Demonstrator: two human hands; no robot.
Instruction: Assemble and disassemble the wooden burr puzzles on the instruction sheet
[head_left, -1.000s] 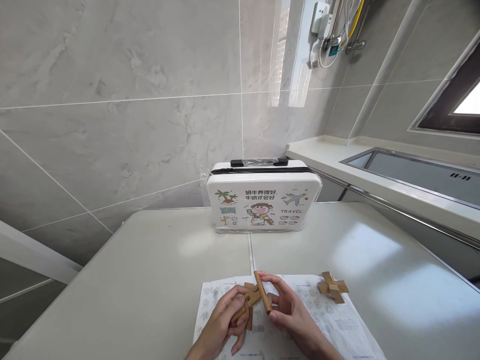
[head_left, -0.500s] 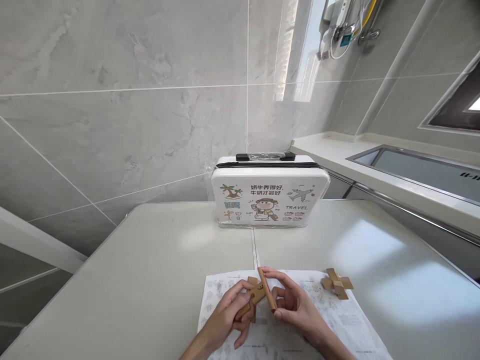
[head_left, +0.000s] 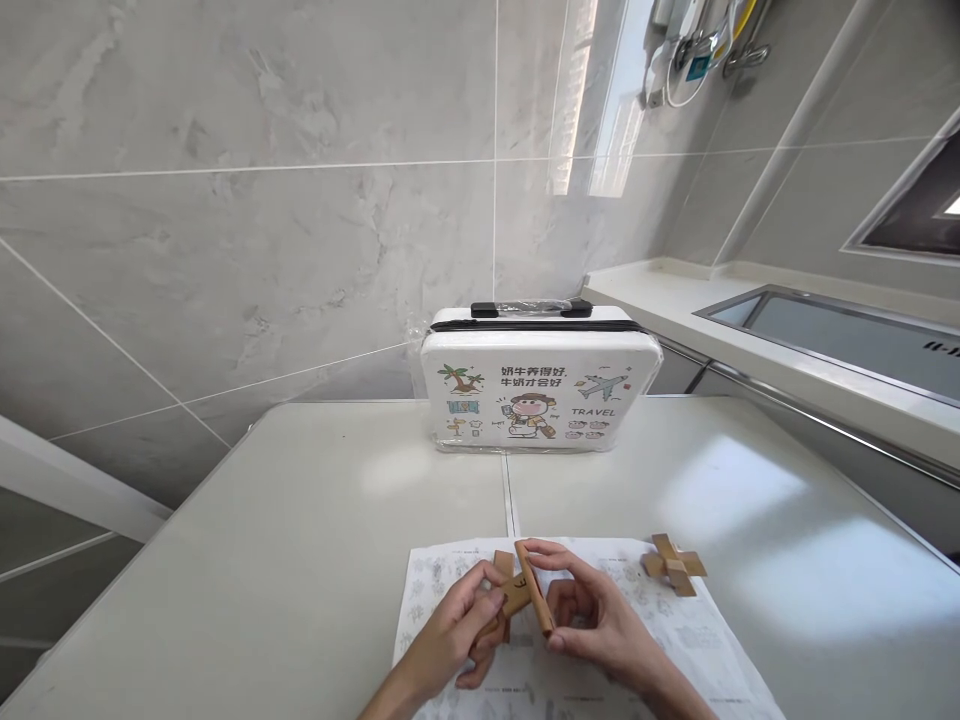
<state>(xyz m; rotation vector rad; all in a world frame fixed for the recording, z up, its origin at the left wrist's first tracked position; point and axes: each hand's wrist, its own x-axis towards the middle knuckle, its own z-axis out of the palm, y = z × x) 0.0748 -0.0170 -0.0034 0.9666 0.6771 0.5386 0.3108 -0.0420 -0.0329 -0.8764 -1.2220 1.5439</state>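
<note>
Above a printed paper sheet [head_left: 600, 680], my left hand [head_left: 454, 625] is closed around joined wooden puzzle pieces [head_left: 515, 594]. One of these bears a dark mark, and another stands crosswise behind it. My right hand [head_left: 596, 610] pinches a slim wooden puzzle piece [head_left: 533, 588] at both ends, thumb below and fingertips above. That piece lies across the end of the marked one and appears to touch it; whether they interlock I cannot tell. To the right, a cross-shaped wooden puzzle [head_left: 675, 565] rests on the sheet's edge.
A white cartoon-printed case [head_left: 540, 395] in clear plastic stands at the back of the white table [head_left: 300, 540]. Behind it rises a grey tiled wall [head_left: 300, 250]. A counter with a sink [head_left: 825, 330] runs along the right.
The fingers of my left hand have curled in further under the joined pieces. My right hand and its slim piece have barely shifted. The camera view has tilted slightly.
</note>
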